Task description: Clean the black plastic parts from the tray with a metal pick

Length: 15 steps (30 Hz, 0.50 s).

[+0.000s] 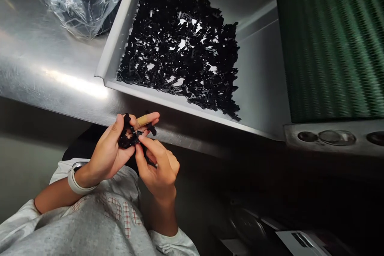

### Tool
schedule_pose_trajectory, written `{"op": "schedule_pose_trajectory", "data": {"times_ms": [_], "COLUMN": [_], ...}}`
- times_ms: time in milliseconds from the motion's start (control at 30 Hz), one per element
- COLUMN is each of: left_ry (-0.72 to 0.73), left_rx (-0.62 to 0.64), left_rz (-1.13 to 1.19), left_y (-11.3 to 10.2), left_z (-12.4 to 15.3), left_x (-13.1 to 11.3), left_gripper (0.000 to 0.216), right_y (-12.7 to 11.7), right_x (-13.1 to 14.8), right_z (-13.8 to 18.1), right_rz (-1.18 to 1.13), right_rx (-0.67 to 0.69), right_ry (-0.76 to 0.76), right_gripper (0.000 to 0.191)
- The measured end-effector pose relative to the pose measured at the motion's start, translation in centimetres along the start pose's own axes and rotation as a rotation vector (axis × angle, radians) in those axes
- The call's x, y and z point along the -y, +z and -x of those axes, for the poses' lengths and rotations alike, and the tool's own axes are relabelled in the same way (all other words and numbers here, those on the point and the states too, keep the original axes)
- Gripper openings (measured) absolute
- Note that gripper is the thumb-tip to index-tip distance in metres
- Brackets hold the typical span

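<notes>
Several small black plastic parts (pixel 128 139) lie in the palm and fingers of my left hand (pixel 111 150), which is cupped around them. A tan wrap (pixel 143 121) covers part of one finger on that hand. My right hand (pixel 159 164) pinches one of the black parts between thumb and forefinger, against the bunch in the left. Another black piece (pixel 152 129) sticks out near the left fingertips. Both hands are in front of the table edge, below a white tray (pixel 180 102) that holds a wide heap of similar black parts (pixel 186 48).
A clear plastic bag (pixel 81 4) with dark contents rests on the metal table (pixel 39 56) left of the tray. To the right stands a green ribbed panel (pixel 333 44) above a metal bar with round holes (pixel 337 137). Papers (pixel 300 243) lie low at the right.
</notes>
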State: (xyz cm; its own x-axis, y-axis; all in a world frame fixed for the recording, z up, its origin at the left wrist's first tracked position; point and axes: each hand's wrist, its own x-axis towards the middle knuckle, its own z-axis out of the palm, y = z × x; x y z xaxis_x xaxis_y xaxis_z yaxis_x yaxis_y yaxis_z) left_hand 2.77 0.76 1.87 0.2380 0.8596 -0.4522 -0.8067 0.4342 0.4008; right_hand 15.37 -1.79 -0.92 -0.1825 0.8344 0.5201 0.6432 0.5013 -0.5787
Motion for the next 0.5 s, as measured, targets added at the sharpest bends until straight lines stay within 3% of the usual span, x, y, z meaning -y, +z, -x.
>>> {"op": "schedule_pose_trajectory", "data": {"times_ms": [367, 500], "left_ry": [-0.033, -0.052], "left_rx": [-0.051, -0.085], "left_rz": [0.078, 0.134], "left_y": [-0.1, -0.3], "left_z": [-0.4, -0.8], "left_x": [-0.5, -0.5], "left_gripper": [0.04, 0.041], "right_y": [-1.9, -2.5], "right_x": [-0.7, -0.5], "right_z": [-1.5, -1.6], "right_rz": [0.187, 0.222], "right_rx": [0.187, 0.135], "right_ry": [-0.224, -0.176], "right_gripper": [0.014, 0.012]}}
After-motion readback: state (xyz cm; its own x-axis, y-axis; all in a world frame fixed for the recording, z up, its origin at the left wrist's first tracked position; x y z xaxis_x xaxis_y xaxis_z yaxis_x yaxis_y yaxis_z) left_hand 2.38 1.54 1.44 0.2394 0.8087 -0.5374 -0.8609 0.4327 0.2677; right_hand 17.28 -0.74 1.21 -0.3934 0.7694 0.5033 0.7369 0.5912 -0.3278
